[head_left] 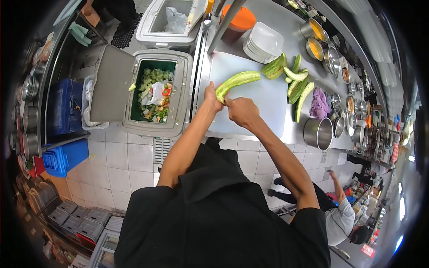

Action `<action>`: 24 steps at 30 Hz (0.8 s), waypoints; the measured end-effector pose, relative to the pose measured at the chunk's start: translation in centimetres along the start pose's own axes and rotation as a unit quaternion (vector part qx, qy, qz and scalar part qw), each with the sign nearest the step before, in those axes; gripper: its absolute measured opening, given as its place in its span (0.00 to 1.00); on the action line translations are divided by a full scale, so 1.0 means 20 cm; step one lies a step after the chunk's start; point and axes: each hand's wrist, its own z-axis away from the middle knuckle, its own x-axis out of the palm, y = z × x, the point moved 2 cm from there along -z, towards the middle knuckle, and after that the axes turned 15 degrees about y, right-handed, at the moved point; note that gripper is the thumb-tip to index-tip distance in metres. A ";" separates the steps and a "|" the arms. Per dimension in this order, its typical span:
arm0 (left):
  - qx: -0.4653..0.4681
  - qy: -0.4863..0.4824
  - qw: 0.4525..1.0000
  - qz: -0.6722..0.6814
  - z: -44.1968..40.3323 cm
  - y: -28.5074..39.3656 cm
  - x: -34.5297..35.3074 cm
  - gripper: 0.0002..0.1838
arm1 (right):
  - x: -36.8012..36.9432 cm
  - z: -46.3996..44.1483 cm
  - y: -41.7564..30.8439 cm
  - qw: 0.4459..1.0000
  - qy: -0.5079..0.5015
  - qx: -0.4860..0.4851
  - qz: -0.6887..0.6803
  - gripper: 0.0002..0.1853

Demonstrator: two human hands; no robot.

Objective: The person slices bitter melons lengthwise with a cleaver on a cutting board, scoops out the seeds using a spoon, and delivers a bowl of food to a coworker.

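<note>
Head view: left hand closed around the near end of a peeled green vegetable, which slants over the white cutting board. Right hand just beside that same end, fingers curled, back to camera; cannot tell what it pinches. Right of board: more green vegetables, a purple cloth, metal pot. Stacked white plates at far edge. Left: open bin containing scraps.
</note>
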 end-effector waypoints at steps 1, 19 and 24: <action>0.001 0.001 1.000 0.000 0.00 0.01 -0.03 0.32 | -0.01 0.00 0.02 1.000 0.000 -0.001 -0.001 0.08; 0.795 0.413 0.260 -0.360 0.34 1.14 -0.69 0.23 | -0.16 -0.52 -0.21 0.995 -0.018 -0.004 -0.094 0.16; 0.680 0.230 0.566 -0.407 0.54 0.83 -0.49 0.25 | -0.09 -0.34 0.43 0.982 0.115 0.146 -0.017 0.13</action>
